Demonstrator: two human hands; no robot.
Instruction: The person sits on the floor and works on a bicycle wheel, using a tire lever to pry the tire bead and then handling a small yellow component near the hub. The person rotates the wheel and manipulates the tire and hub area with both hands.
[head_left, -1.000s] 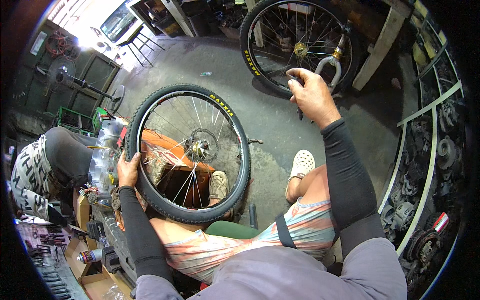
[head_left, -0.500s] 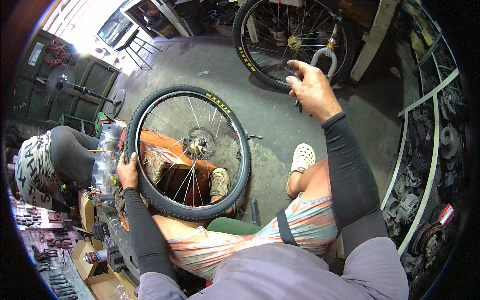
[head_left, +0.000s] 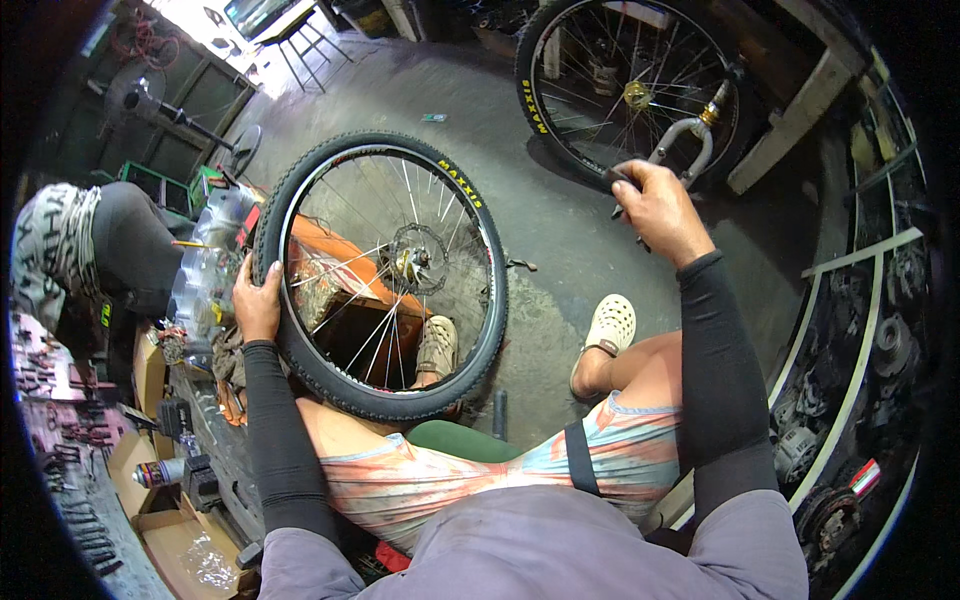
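Head view: bicycle wheel (head_left: pixel 412 264) sits tilted, left of centre; second wheel (head_left: pixel 638 95) stands beyond, upper right. Orange box (head_left: pixel 338 245) shows behind the first wheel. Left hand (head_left: pixel 260 300) grips this wheel's left side. Right hand (head_left: pixel 660 210) curls at a small dark item (head_left: pixel 613 180); pinch cannot be confirmed.

Yellow lettering (head_left: pixel 461 184) on two tires (head_left: pixel 400 405), dark on shirt (head_left: pixel 55 245)

Left hand (head_left: pixel 260 300) gripping, thumb pointing up, right hand (head_left: pixel 662 212) farther forward, fingers (head_left: pixel 640 173) curled, both arms (head_left: pixel 722 345) reaching out
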